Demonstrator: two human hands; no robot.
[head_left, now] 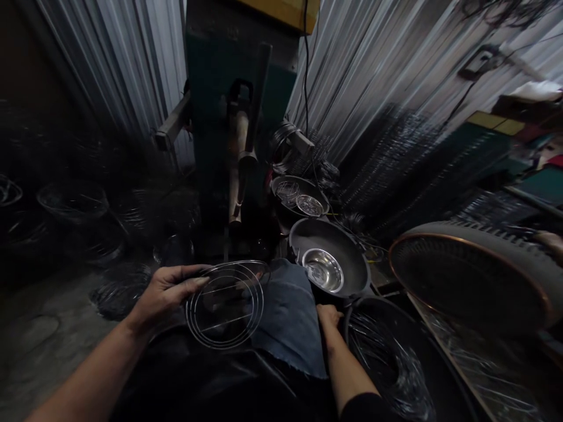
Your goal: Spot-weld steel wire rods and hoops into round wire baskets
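My left hand pinches the left edge of a round frame of thin wire rings, held flat above my lap. A piece of blue denim cloth lies over my knee under it. My right hand rests on the cloth's right edge, beside a dark tub holding loose wire rings; its fingers curl downward and what they touch is hidden. Just beyond it a dark pan holds a small shiny steel bowl.
A green machine with a wooden-handled lever stands straight ahead. Another pan with small dishes sits behind the first. A fan guard lies at right. Stacks of wire frames cover the dark floor at left.
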